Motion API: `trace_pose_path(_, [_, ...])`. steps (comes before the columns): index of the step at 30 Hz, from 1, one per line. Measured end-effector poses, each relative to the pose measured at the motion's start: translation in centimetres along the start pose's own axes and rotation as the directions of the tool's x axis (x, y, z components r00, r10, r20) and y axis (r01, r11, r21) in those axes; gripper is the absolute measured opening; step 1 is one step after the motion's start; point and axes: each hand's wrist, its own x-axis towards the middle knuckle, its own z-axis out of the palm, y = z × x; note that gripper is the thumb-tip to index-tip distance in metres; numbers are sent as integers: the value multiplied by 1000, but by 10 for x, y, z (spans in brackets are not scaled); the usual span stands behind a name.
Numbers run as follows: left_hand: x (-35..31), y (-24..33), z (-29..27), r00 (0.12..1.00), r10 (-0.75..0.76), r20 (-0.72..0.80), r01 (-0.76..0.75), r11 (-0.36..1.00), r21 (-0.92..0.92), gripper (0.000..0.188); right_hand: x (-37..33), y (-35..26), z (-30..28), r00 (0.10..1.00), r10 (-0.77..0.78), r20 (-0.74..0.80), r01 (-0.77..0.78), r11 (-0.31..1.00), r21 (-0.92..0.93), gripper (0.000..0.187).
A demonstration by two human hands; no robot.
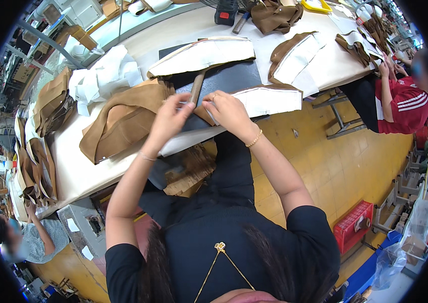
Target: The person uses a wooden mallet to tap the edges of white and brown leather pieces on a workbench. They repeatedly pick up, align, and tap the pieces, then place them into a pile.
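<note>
So from the head cam, the brown stick [197,87] was right at the fingertips of the left hand [171,115], its lower end by the thumb and the rest pointing away over a dark slab [236,76]. That hand was half open with curled fingers, and honestly I couldn't tell if it actually gripped the stick. The right hand [227,110] was just beside it, thumb and fingertips drawn together near the left end of a white-faced brown piece [272,100]; couldn't tell if it pinched anything either. Counting up: one stick, one slab, and three white-faced pieces around it, meaning that near one, a long piece [209,53] over the slab's far part and a curved piece [297,58] off to the right. One folded brown pile [128,118] lay left of the left hand on the table [75,154], plus two other people nearby, one in a red shirt [406,108], one in grey [45,242]
</note>
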Motion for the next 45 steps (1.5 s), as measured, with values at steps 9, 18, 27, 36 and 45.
trace_pose_path(9, [-17, -24, 97, 874, 460, 157, -387, 462, 798, 53, 79, -4, 42, 933, 357, -50, -360, 915, -180, 52])
trace_pose_path(18, [-12, -28, 99, 881, 473, 11, -347, 629, 696, 36, 113, 7, -24, 891, 387, 240, -418, 903, 97, 63])
trace_pose_path(27, [-1, -18, 94, 915, 404, -16, -273, 646, 713, 27, 168, -62, -122, 826, 263, 498, 279, 578, -767, 24])
trace_pose_path(36, [21, 1, 68, 955, 293, -44, -211, 776, 595, 25, 97, 21, -250, 803, 257, 537, -167, 963, -211, 55])
trace_pose_path(45, [3, -7, 21, 986, 159, 42, -158, 850, 503, 24, -87, 139, -111, 797, 519, -309, -555, 831, -34, 31])
